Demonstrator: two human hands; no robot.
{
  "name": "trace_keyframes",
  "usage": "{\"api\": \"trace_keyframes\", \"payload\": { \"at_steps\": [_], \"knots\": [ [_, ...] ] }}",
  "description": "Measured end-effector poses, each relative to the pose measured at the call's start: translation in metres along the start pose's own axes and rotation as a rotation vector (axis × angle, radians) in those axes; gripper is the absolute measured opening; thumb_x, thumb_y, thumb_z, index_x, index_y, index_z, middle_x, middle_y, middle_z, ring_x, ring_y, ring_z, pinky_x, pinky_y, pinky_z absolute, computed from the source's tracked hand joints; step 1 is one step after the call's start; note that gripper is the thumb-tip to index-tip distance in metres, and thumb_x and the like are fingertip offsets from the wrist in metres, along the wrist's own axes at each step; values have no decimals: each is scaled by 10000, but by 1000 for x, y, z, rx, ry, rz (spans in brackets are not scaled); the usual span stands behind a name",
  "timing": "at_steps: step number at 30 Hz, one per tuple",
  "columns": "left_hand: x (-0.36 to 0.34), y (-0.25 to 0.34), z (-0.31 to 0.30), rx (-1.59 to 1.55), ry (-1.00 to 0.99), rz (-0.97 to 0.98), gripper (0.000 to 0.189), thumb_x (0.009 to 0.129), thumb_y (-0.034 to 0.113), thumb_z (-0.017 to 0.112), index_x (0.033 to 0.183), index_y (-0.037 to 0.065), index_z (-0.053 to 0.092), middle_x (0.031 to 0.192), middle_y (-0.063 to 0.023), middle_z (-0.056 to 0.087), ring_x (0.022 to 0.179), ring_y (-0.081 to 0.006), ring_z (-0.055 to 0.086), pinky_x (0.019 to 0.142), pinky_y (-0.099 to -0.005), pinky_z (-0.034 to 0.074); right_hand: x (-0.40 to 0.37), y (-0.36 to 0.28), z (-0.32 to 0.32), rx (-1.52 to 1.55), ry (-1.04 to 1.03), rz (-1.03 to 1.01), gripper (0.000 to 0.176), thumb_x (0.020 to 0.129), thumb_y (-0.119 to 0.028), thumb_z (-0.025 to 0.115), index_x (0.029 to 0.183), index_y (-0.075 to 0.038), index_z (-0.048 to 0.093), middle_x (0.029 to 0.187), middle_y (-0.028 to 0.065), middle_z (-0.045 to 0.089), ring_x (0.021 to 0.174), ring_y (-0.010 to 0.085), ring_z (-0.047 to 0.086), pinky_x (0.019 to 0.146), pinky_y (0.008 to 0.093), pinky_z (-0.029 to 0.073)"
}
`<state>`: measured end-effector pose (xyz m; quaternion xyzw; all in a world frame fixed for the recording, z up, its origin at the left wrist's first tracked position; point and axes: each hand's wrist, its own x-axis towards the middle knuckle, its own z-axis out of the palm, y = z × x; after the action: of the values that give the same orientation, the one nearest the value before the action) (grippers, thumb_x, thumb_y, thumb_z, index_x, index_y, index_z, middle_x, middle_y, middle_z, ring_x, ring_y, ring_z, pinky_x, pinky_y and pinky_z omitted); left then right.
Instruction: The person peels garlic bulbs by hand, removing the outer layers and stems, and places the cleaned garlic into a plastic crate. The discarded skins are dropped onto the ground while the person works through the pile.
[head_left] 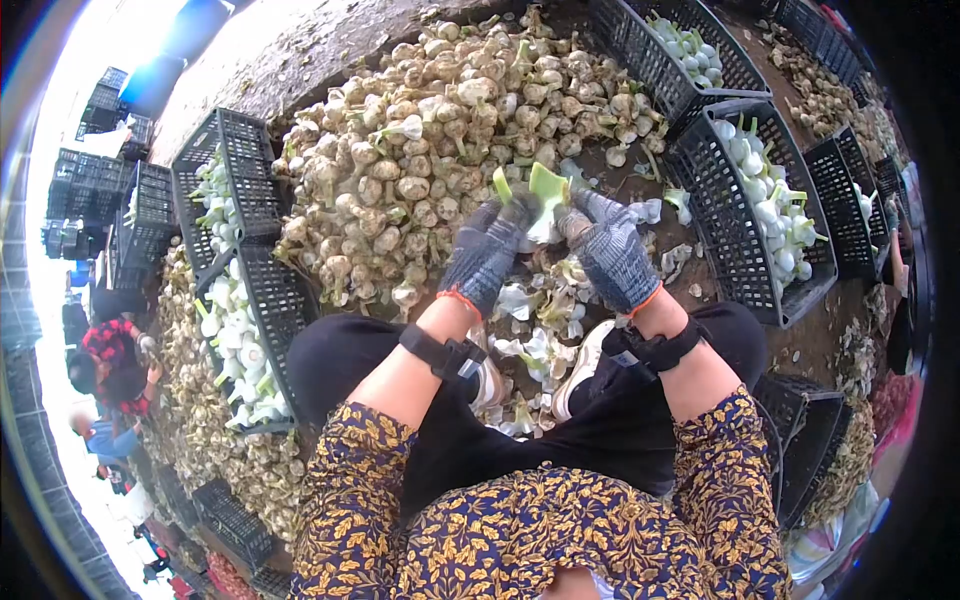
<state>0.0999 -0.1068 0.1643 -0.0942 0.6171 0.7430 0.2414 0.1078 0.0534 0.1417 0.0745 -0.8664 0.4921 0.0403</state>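
Both of my hands wear grey knit gloves with orange cuffs, held close together in front of the garlic pile. My left hand is closed around a garlic bulb, mostly hidden by the fingers; a green stem end sticks up above them. Between the hands stands a wide, pale green and white leaf layer of the garlic. My right hand has its fingers closed on the right side of that layer. White peelings lie on the ground below, between my shoes.
Black crates of peeled white garlic stand at left and right, with another crate at upper right. An empty-looking dark crate sits by my right knee. Other people, one in a red checked shirt, work at far left.
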Motion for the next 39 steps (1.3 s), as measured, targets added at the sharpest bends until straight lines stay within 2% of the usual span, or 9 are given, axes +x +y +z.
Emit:
{"api": "trace_keyframes", "payload": {
  "at_steps": [4, 16, 19, 22, 23, 27, 30, 33, 39],
  "knots": [
    [-3, 12, 3, -181, 120, -40, 300, 904, 341, 447, 1006, 84, 563, 824, -34, 583, 665, -111, 555, 556, -226, 478, 3, -37, -16, 1387, -163, 568, 258, 873, -189, 463, 1014, 5, 558, 965, 97, 612, 795, 168, 595, 719, 274, 474],
    [8, 10, -14, -514, 59, -51, 337, 903, 370, 418, 1041, 87, 537, 897, -72, 603, 766, -196, 592, 612, -313, 515, 9, -20, -38, 1739, 62, 551, 253, 856, -142, 463, 1002, 59, 507, 850, 141, 591, 752, 218, 601, 733, 404, 523],
    [12, 7, -21, -606, 157, 14, 350, 899, 371, 416, 1036, 69, 530, 866, -99, 606, 746, -228, 609, 615, -346, 534, 9, -25, -52, 1409, 96, 506, 269, 862, -168, 467, 1010, 52, 513, 867, 141, 602, 757, 228, 606, 720, 347, 519],
    [6, 14, -20, -549, 163, 33, 376, 893, 389, 425, 1019, 54, 540, 867, -81, 610, 732, -188, 603, 598, -322, 534, 7, -26, -41, -167, -387, -211, 334, 838, -280, 512, 1084, -58, 550, 921, 140, 628, 804, 273, 612, 718, 327, 480],
    [9, 13, -22, -530, 212, 3, 407, 871, 432, 452, 993, 61, 563, 845, -72, 605, 708, -167, 594, 599, -305, 523, 0, -39, -35, -206, -609, 115, 355, 820, -336, 522, 1073, -91, 566, 944, 156, 614, 841, 289, 601, 740, 338, 469],
    [13, 4, -21, -316, 332, 90, 446, 862, 465, 462, 915, 47, 608, 787, -54, 601, 688, -137, 577, 608, -282, 481, -12, -6, -16, -666, -601, -537, 351, 812, -242, 552, 1109, -57, 525, 882, 182, 594, 817, 308, 586, 682, 351, 477],
    [20, -8, -28, 205, 360, 281, 465, 885, 452, 423, 938, 24, 599, 800, -56, 608, 700, -151, 573, 626, -301, 467, -6, -5, -10, -519, -284, -403, 379, 847, -381, 498, 955, -30, 588, 737, 164, 614, 660, 279, 608, 590, 349, 493],
    [0, 1, -10, 313, 268, 327, 400, 907, 371, 423, 978, 15, 591, 833, -94, 611, 732, -156, 564, 659, -306, 451, 4, -46, -10, 749, -356, 645, 435, 830, -453, 526, 867, -23, 579, 617, 16, 540, 555, 127, 556, 515, 278, 467],
    [8, -12, -19, 517, -5, 740, 241, 898, 152, 409, 1019, 11, 562, 861, -152, 572, 765, -286, 557, 708, -349, 447, 2, -37, -11, 858, -465, 673, 361, 833, -400, 542, 855, -41, 578, 685, 14, 550, 556, 105, 543, 530, 237, 479]
  ]
}}
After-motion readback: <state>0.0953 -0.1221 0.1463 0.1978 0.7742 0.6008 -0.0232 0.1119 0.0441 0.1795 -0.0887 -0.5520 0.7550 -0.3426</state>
